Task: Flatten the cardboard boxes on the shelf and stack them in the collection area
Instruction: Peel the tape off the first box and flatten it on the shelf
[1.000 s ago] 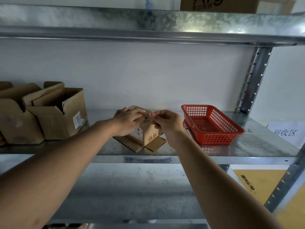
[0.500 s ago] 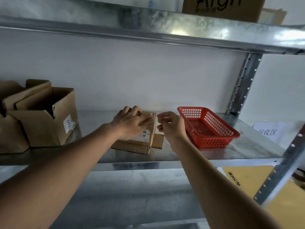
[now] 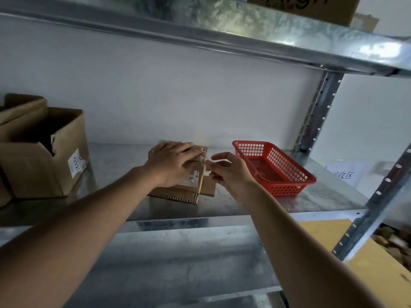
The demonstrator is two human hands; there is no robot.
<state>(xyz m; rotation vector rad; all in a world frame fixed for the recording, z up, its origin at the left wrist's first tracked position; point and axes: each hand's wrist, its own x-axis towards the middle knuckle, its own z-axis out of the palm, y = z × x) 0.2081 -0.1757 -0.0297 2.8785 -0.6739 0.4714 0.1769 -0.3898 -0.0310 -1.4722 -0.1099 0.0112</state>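
A small, partly collapsed cardboard box [image 3: 178,190] with a white label lies on the metal shelf [image 3: 244,206] in the middle of the head view. My left hand [image 3: 173,162] lies flat on top of it with straight fingers and presses it down. My right hand [image 3: 231,174] is at the box's upper right edge. Its thumb and fingertips pinch a pale strip of tape [image 3: 206,164], which is blurred. One flap [image 3: 208,186] sticks out to the right under that hand.
An open cardboard box [image 3: 44,167] stands at the shelf's left end, another partly cut off behind it. A red plastic basket [image 3: 289,190] sits right of my hands. A paper sign [image 3: 343,174] lies beyond the upright post [image 3: 315,116]. Another shelf [image 3: 222,25] runs overhead.
The small box has gone from standing tilted to lying lower under my left hand. My right hand has drawn slightly right of the box. The view has shifted rightward.
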